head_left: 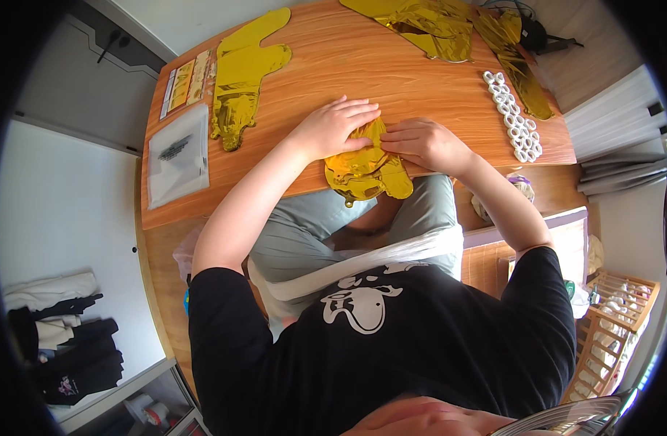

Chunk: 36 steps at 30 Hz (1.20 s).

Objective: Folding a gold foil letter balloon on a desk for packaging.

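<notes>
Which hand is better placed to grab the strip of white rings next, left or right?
Right, probably. The right hand rests on the gold foil balloon nearer the white ring strip at the table's right side; the left hand would have to cross over it.

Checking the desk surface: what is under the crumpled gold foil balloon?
The wooden table edge lies under the crumpled gold foil balloon; its lower part overhangs. Both hands cover its top.

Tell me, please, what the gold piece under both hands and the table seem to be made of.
The gold balloon under the left hand and right hand looks like thin metallised foil film: mirror-shiny, creased, lying flat and limp. The table looks like wood or a wood-look laminate: orange-brown, with long grain lines and a smooth satin surface; the picture cannot settle which.
</notes>
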Tool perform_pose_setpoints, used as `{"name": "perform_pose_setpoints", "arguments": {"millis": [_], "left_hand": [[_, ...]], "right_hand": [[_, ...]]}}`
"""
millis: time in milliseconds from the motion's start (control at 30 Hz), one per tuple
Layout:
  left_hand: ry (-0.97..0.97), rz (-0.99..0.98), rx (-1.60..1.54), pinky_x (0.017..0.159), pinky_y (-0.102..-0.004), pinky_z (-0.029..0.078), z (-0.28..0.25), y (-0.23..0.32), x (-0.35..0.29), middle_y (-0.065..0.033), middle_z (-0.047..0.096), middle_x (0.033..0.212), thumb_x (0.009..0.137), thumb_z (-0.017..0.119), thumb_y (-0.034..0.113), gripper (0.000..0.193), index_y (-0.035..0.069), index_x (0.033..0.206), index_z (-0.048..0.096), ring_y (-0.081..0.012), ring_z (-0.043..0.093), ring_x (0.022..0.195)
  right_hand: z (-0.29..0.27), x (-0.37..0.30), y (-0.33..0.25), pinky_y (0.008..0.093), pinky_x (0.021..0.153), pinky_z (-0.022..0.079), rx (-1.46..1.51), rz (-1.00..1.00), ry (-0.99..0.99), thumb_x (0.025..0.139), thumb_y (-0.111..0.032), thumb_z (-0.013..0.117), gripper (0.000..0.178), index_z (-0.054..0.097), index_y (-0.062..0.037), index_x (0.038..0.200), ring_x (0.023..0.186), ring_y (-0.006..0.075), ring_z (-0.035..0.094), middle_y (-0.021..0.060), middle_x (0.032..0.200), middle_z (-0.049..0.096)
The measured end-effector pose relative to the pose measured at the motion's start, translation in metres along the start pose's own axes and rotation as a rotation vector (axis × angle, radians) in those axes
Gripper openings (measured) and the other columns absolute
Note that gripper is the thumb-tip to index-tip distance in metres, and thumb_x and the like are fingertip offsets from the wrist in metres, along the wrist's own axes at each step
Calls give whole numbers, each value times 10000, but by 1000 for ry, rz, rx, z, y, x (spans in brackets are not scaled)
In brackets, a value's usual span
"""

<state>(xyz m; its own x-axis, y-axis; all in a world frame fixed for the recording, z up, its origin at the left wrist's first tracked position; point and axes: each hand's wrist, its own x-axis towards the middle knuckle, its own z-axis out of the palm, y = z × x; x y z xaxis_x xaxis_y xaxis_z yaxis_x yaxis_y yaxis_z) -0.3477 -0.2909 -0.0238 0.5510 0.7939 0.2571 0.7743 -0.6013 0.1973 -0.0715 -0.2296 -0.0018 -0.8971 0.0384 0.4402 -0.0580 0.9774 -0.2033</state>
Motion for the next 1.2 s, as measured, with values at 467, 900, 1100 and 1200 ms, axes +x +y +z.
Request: {"name": "perform_pose_setpoints", "arguments": {"millis": [467,900,1100,1200], "left_hand": [[-145,-21,75,1266,-539,241,-18,9,2,-50,470,1596,815,713,705,937,131,1523,496,-210,403,1495],[-150,-8,134,1280,-527,186,-6,8,-9,-77,308,1684,830,625,784,1077,129,1623,306,-250,267,1561],[-189,-35,63,1280,-526,178,-12,12,-9,-95,301,1685,680,792,705,1219,156,1638,277,-275,275,1556],[-184,-37,13,1283,-523,174,-13,10,-9,-94,304,1683,629,825,683,1266,158,1639,273,-274,271,1558]], "right_hand": [[6,-3,0,459,973,552,161,73,-17,812,-45,753,261,739,-17,1071,1139,356,677,135,1137,730],[-1,2,7,438,980,545,196,64,-71,865,-51,707,228,733,-32,1091,1124,352,673,147,1156,717],[0,18,-1,446,960,504,220,226,-113,936,-112,655,169,693,-54,1091,1054,350,639,130,1098,689],[5,24,-6,457,996,472,179,230,-49,944,-118,650,160,674,-66,1093,1118,354,603,130,1108,668]]}}
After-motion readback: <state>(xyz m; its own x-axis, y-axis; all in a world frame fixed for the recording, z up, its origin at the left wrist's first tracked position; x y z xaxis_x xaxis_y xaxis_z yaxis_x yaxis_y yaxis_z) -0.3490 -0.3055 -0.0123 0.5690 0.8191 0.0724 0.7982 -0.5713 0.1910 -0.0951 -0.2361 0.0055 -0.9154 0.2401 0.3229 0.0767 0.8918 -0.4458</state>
